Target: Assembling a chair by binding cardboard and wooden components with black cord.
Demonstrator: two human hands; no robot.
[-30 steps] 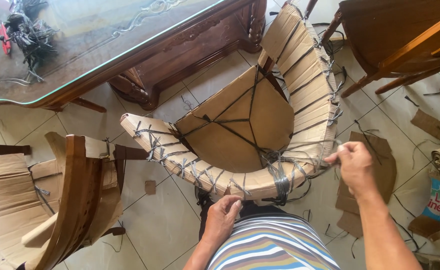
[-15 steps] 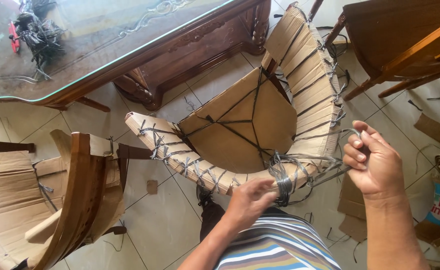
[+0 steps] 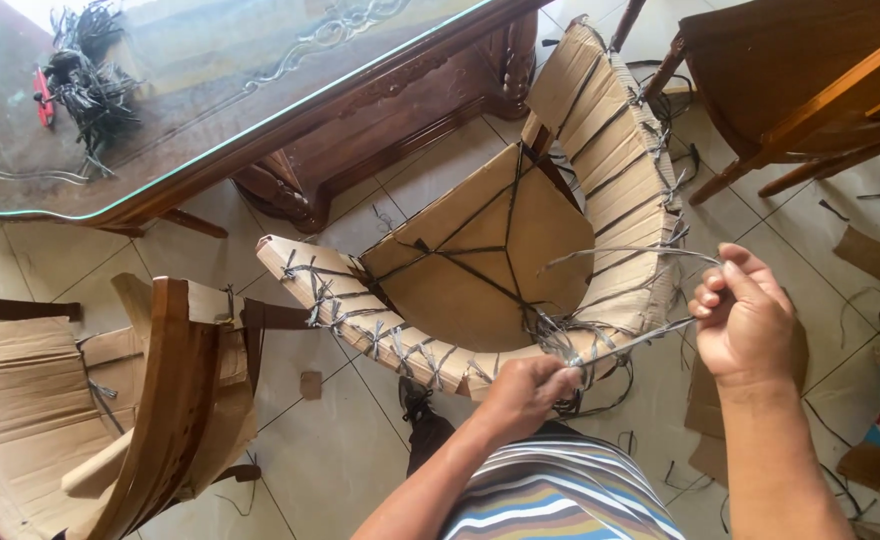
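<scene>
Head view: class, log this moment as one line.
left hand: pinches strap at chair | right hand: pulls grey strap taut

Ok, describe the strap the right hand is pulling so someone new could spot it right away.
Start at the cardboard-wrapped curved chair lying on the tiled floor below the glass-topped table. At its near edge, a thin grey strap runs from the left hand to the right hand. Unlike the straps tied flat against the cardboard, it hangs free in the air.
</scene>
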